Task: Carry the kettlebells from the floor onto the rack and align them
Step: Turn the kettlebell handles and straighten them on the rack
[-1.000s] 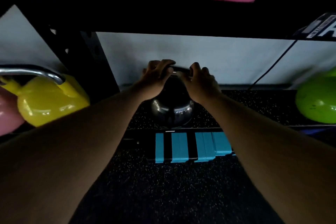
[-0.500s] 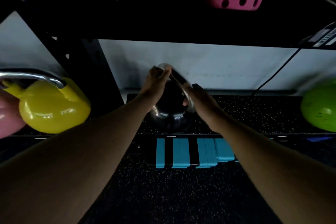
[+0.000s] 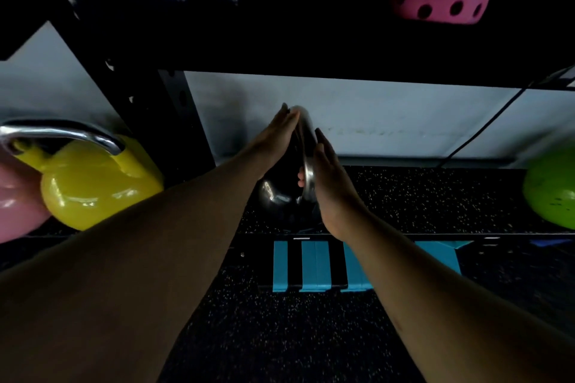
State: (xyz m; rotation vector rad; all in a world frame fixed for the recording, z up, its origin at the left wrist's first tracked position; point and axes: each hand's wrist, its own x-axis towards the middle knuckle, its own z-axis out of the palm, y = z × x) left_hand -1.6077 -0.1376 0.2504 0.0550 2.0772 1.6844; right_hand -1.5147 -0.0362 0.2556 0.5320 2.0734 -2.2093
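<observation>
Glossy black kettlebell with a polished steel handle (image 3: 280, 193) — stands on the speckled rubber rack shelf (image 3: 435, 196), near its front edge, about mid-length. Left hand (image 3: 273, 140) and right hand (image 3: 329, 177) lie flat against opposite sides of the handle, fingers straight, pressing it between the palms. Yellow kettlebell with chrome handle (image 3: 93, 183) sits toward the shelf's left end — green kettlebell (image 3: 550, 186) toward the right end.

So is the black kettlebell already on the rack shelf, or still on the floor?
On the shelf. The glossy black kettlebell sits upright on the speckled rubber rack shelf, with both flat hands against its chrome handle.
</observation>
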